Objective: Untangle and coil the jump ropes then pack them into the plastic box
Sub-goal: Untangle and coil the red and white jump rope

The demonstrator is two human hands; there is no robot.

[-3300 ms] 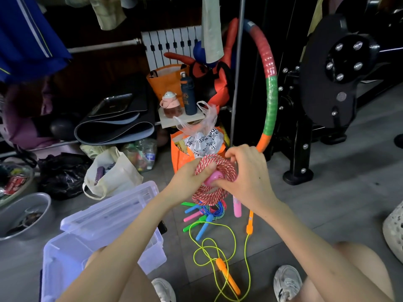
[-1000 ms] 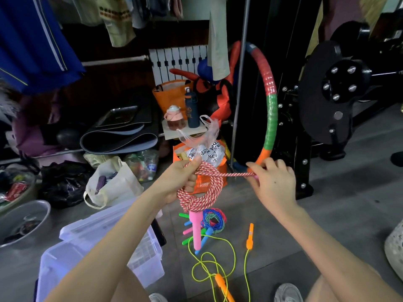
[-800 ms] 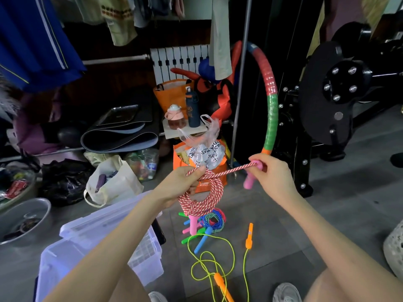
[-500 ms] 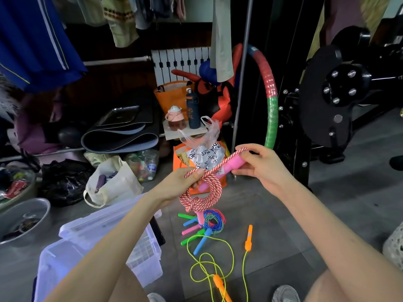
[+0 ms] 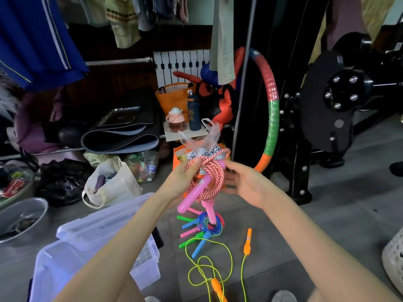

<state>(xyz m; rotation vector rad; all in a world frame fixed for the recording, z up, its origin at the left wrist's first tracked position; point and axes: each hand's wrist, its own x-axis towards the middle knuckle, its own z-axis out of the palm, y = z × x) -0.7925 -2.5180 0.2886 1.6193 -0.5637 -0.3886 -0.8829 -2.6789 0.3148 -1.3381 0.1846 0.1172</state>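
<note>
The rope coil (image 5: 214, 168) is gripped by the left hand (image 5: 182, 182) — its pink handle (image 5: 196, 196) is slanted downward beneath that hand, with the right hand (image 5: 246, 186) held slack and empty just beside.

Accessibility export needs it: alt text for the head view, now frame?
A person's left hand grips a coiled red-and-white jump rope with pink handles; the right hand is at the coil's right side. On the floor below: a plastic box, a coiled rope bundle and a loose yellow rope.
</note>
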